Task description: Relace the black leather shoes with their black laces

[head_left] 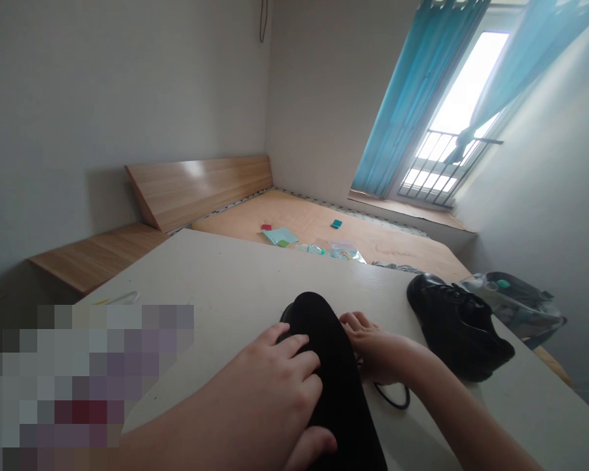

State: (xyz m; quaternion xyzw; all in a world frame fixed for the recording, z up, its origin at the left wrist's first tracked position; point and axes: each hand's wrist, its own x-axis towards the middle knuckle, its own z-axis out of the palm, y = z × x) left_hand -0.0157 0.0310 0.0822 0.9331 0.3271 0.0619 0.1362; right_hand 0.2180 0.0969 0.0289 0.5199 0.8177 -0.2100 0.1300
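A long, flat, matte black piece shaped like a shoe insole [336, 373] lies lengthwise in front of me over the white table. A shinier dark edge shows under its upper left side, seemingly a black shoe [285, 315] mostly hidden beneath. My left hand [294, 379] grips the insole from the left, fingers curled on top and thumb lower down. At its right edge is my right hand [375, 350], fingers bent against the side and partly covered. A black shoelace [397, 404] loops out below my right wrist. Another black lace-up shoe [456, 327] rests farther right.
The white table [216, 275] reaches toward a bed [304, 212] with a wooden headboard [206, 186]. A plastic bottle [309, 248], a clear bag [346, 251] and small coloured items lie there. Beyond the right table edge sits a clear plastic bag [544, 314]. The lower left is blurred out.
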